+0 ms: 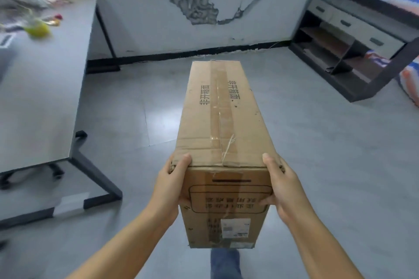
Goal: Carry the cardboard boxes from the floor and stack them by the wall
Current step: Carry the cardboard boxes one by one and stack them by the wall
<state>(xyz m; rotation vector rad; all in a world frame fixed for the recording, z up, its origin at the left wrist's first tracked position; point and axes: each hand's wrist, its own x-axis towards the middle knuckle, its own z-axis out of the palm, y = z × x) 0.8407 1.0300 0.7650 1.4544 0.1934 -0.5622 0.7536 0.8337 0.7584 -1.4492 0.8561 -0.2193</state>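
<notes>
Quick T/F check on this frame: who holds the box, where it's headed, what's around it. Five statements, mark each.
1. Both hands grip the cardboard box at its near end. True: left hand, right hand.
2. The box top is sealed with tape. True.
3. The box rests on the table. False: it is held above the floor.
4. A stack of boxes stands by the wall. False: none is visible there.
5. The shelf unit is on the right. True.

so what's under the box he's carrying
Grey floor and a blue trouser leg show below the cardboard box. Its underside and the floor directly beneath are hidden.
</notes>
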